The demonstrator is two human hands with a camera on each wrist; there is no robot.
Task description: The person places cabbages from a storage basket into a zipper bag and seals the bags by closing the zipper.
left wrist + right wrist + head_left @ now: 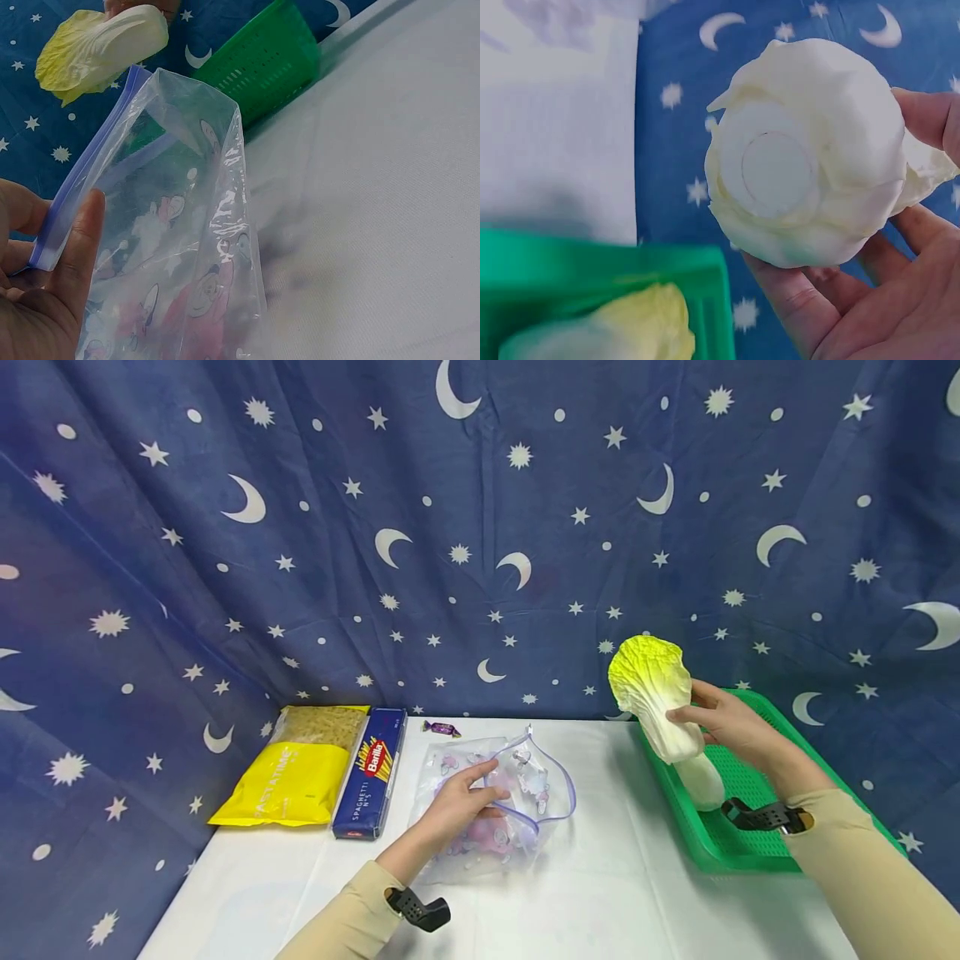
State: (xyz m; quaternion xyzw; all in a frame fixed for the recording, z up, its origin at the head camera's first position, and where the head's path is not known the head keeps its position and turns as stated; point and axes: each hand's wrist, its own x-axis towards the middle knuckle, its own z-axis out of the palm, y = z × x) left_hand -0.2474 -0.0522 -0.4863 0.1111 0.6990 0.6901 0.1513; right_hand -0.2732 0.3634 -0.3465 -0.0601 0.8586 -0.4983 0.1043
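Note:
My right hand [731, 724] grips a napa cabbage [654, 697] with a yellow-green leafy top and white base. It holds the cabbage up over the left edge of a green plastic basket [757, 863]. The right wrist view shows the round white bottom of the cabbage [810, 150], with thumb and fingers around it. Inside the basket lies another pale vegetable [702, 783], with a yellow leafy end [656, 319]. My left hand [467, 800] pinches the purple zip edge of a clear printed zip bag [172, 255]. The bag's mouth gapes toward the right.
At the left of the white table [585, 893] lie a yellow pasta bag [292, 777] and a blue spaghetti box [371, 777]. A purple wrapped candy [441, 728] sits behind the zip bag. A blue star-and-moon curtain [420, 635] hangs along the back and left.

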